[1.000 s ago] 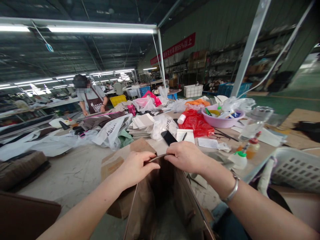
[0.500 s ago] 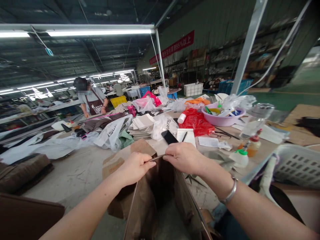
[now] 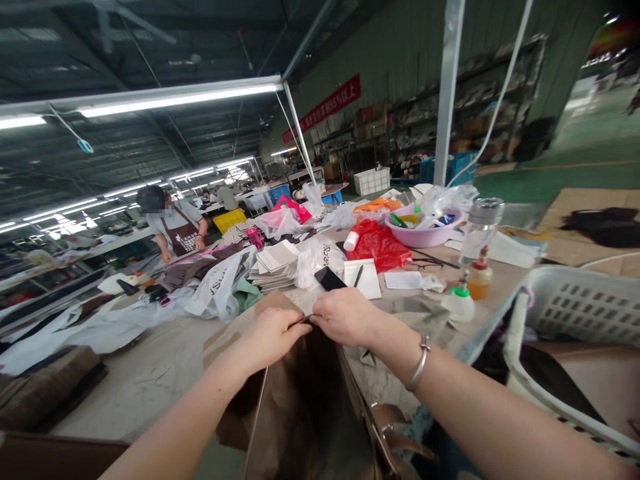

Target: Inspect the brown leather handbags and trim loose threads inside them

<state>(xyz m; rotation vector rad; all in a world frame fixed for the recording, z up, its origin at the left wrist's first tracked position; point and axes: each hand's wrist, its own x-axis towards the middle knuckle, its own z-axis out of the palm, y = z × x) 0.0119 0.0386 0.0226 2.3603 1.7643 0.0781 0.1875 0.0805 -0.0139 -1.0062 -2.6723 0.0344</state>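
A dark brown open-topped bag point(image 3: 310, 407) stands at the table's near edge, its mouth facing me. Both hands meet at the far rim of the bag. My left hand point(image 3: 274, 337) pinches that rim between thumb and fingers. Close beside it, my right hand point(image 3: 345, 317) is closed on the same edge, a silver bangle on its wrist. The fingers hide the exact bit of rim they grip. Behind the bag lies a brown paper-like piece point(image 3: 235, 327). A black phone point(image 3: 330, 279) and a notepad with a pen point(image 3: 367, 280) lie just beyond my right hand.
At right stand a white basket point(image 3: 565, 313), a green-capped bottle point(image 3: 459, 305), an amber bottle point(image 3: 479, 277) and a clear jar point(image 3: 483, 227). Farther back are a purple basin point(image 3: 425, 233), red plastic bag point(image 3: 377, 247) and card stack point(image 3: 275, 263). A co-worker point(image 3: 175, 223) stands far left.
The view has turned to the right, so the scene sits farther left and more basket shows. Both hands keep their grip on the bag's rim and are now closer together.
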